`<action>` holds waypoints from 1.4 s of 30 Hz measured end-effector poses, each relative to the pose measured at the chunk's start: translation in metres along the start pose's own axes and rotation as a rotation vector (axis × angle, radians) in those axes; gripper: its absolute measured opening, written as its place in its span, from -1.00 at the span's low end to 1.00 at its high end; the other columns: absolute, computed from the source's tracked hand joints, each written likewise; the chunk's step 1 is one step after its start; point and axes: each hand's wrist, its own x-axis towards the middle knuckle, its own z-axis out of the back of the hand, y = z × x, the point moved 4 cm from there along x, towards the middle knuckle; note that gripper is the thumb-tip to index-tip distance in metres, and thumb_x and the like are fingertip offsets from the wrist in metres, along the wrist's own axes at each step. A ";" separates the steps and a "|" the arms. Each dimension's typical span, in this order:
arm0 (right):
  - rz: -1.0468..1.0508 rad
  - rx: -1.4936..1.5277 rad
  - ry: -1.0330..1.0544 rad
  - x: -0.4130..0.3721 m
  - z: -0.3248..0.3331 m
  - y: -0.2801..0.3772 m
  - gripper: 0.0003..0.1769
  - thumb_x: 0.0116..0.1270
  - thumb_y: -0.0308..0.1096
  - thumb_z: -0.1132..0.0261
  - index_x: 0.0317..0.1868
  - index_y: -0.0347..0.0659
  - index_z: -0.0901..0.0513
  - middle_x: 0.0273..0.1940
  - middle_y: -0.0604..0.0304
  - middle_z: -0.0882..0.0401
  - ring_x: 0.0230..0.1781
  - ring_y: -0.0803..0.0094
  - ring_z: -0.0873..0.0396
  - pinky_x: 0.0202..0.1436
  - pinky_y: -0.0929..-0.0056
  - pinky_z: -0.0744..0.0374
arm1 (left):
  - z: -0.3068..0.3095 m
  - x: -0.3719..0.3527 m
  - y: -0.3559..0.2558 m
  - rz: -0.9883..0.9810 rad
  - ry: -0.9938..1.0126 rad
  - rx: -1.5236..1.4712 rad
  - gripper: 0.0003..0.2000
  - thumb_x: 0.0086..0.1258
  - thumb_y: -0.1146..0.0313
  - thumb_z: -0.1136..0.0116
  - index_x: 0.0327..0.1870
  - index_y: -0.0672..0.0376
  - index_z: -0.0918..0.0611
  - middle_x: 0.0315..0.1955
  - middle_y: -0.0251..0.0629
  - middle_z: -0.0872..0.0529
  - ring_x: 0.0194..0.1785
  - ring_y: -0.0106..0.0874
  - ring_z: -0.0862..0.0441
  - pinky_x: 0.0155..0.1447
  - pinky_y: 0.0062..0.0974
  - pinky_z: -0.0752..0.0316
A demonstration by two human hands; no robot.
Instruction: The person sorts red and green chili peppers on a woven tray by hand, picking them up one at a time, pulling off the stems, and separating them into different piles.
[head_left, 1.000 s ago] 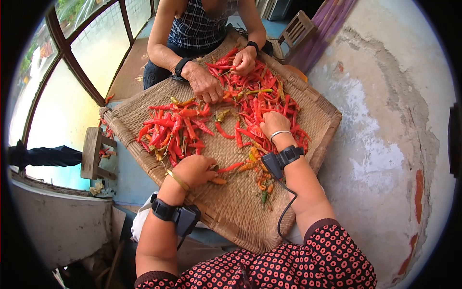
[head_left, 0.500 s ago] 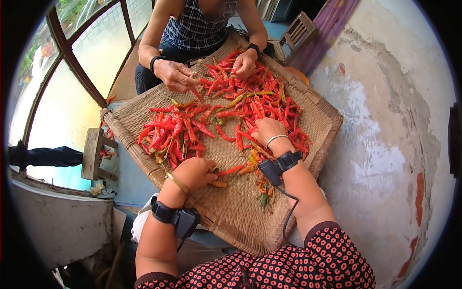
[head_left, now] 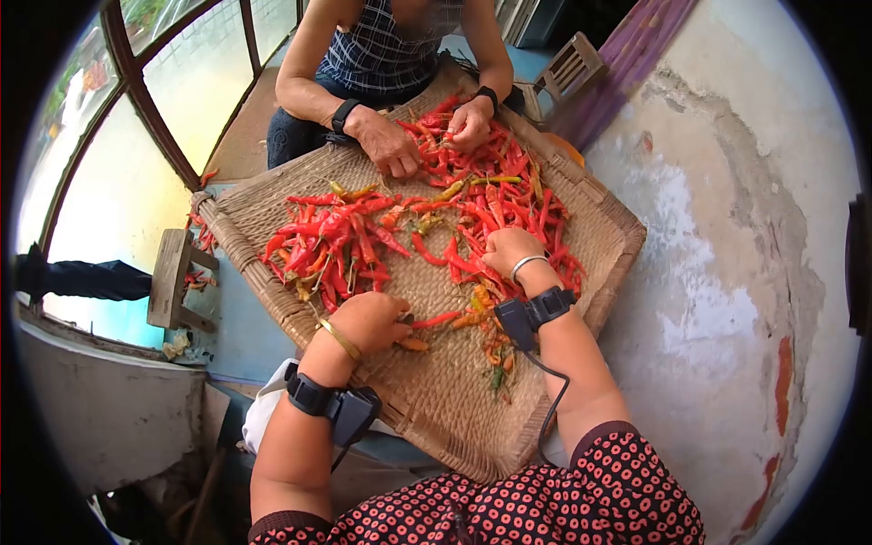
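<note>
My left hand (head_left: 368, 324) is curled low over the woven tray, its fingers closed at the end of a red chili pepper (head_left: 438, 320) that points right. An orange chili pepper (head_left: 414, 345) lies just under those fingers. Above this hand is a heap of red chili peppers (head_left: 336, 238). My right hand (head_left: 514, 252) reaches into the larger right-hand heap, fingers bent down and pinched on a red chili pepper; the fingertips are partly hidden. Yellow-orange peppers (head_left: 479, 300) and a green one (head_left: 498, 378) lie below it.
The woven tray (head_left: 436, 400) has a raised rim. Across it, another person's hands (head_left: 389, 145) work at the far peppers. A wooden stool (head_left: 170, 278) stands left, by the windows. A rough plaster wall (head_left: 708, 272) is close on the right.
The other person's hand on the left side has lowered from above the tray to the peppers. My right hand has shifted slightly within the heap; my left hand stays nearly in place.
</note>
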 end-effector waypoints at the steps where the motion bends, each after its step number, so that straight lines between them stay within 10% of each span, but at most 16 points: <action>1: 0.029 0.059 -0.015 0.001 0.002 -0.004 -0.82 0.02 -0.23 -0.31 -0.46 -0.16 -0.61 -0.46 0.14 -0.60 -0.43 0.22 -0.55 -0.32 0.27 -0.51 | -0.002 -0.001 0.000 0.004 0.003 0.005 -0.70 0.13 0.25 -0.15 -0.15 0.18 -0.58 -0.39 -0.06 -0.65 -0.27 -0.10 -0.60 -0.18 -0.25 -0.48; 18: 0.181 1.409 -0.015 0.017 0.011 0.010 -0.85 0.28 -0.36 -0.20 -0.38 -0.27 -0.58 -0.61 0.32 -0.50 -0.70 0.65 -0.40 -0.60 0.73 -0.38 | 0.007 0.001 -0.002 0.015 0.004 0.011 -0.70 0.12 0.26 -0.15 -0.15 0.19 -0.57 -0.43 -0.02 -0.63 -0.28 -0.07 -0.58 -0.18 -0.22 -0.47; 22: 0.273 1.754 0.014 0.010 0.020 0.023 -0.61 0.29 -0.38 -0.18 0.09 -0.37 -0.42 -0.32 0.18 -0.58 -0.48 0.61 -0.54 -0.47 0.71 -0.47 | 0.004 0.003 0.001 -0.001 -0.013 0.024 -0.70 0.12 0.25 -0.15 -0.14 0.19 -0.57 -0.44 -0.01 -0.62 -0.28 -0.06 -0.58 -0.18 -0.20 -0.47; 24: 0.321 1.695 0.023 0.021 0.007 0.024 -0.41 0.28 -0.39 -0.18 0.27 -0.39 -0.21 -0.19 0.11 -0.57 -0.32 0.55 -0.56 -0.35 0.65 -0.52 | 0.005 0.002 0.001 -0.002 -0.019 0.018 -0.70 0.12 0.25 -0.15 -0.15 0.19 -0.57 -0.44 -0.01 -0.62 -0.28 -0.06 -0.58 -0.18 -0.20 -0.47; 26: 0.374 1.020 -0.197 0.023 0.004 0.037 -0.45 0.23 -0.41 -0.22 0.21 -0.35 -0.31 -0.19 0.11 -0.57 -0.27 0.51 -0.56 -0.29 0.56 -0.53 | 0.006 0.002 0.001 -0.006 -0.026 0.010 -0.70 0.11 0.25 -0.16 -0.15 0.19 -0.57 -0.44 -0.01 -0.62 -0.28 -0.06 -0.58 -0.18 -0.20 -0.47; 33: 0.631 -0.053 -0.417 0.001 -0.039 0.071 -0.76 0.03 -0.27 -0.33 -0.31 -0.20 -0.58 -0.30 0.08 -0.52 -0.25 0.10 -0.53 -0.18 0.19 -0.51 | 0.005 0.003 -0.001 0.007 -0.010 0.018 -0.70 0.12 0.24 -0.15 -0.16 0.20 -0.58 -0.44 0.00 -0.62 -0.28 -0.06 -0.58 -0.19 -0.20 -0.47; 42: 0.365 0.387 0.070 0.019 0.004 0.034 -0.76 0.11 -0.24 -0.25 -0.29 -0.24 -0.60 -0.38 0.02 -0.59 -0.40 0.24 -0.56 -0.28 0.29 -0.52 | 0.008 0.003 -0.002 0.040 0.005 0.028 -0.69 0.12 0.25 -0.14 -0.16 0.21 -0.58 -0.43 0.00 -0.63 -0.27 -0.08 -0.59 -0.17 -0.21 -0.47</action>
